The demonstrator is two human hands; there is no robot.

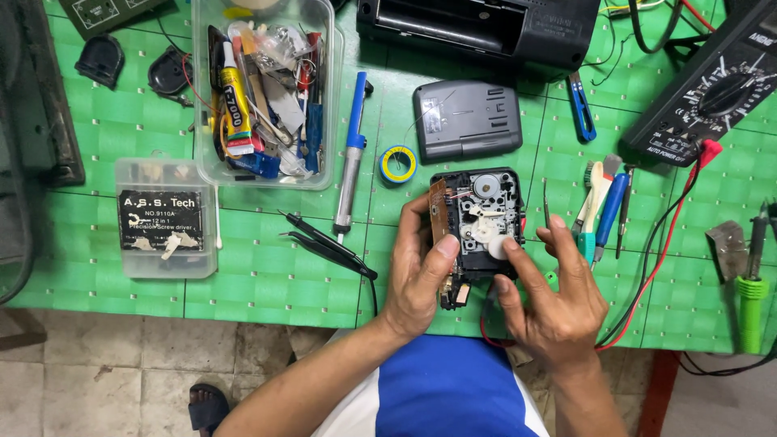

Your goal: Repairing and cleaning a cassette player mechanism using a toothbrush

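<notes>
My left hand (421, 279) grips an opened cassette mechanism (477, 222) by its left edge, thumb laid across the side. My right hand (554, 299) closes around the lower right, its index fingertip pressing a white wheel (499, 247) on the exposed face. The mechanism sits lifted just above the green surface (267, 283), near its front edge, straight before me.

The work looks to be midway: the grey back cover (467, 120) is already off and lies face up just beyond the mechanism, while gears, a brown circuit board and red wires remain bare and unclosed.

Left of the left hand lie black tweezers (324, 243) and a blue solder sucker (352, 154), with a small yellow tape roll (398, 164) beside it. Farther left stands a clear tub (320, 97) of tools holding a yellow glue tube with a printed label. Below it sits a clear, flat screwdriver box (166, 218) bearing a black rectangular label with white lettering. To my right are screwdrivers (603, 210), a black multimeter (716, 89) with red and black leads, and a green-handled soldering iron (751, 299).
</notes>
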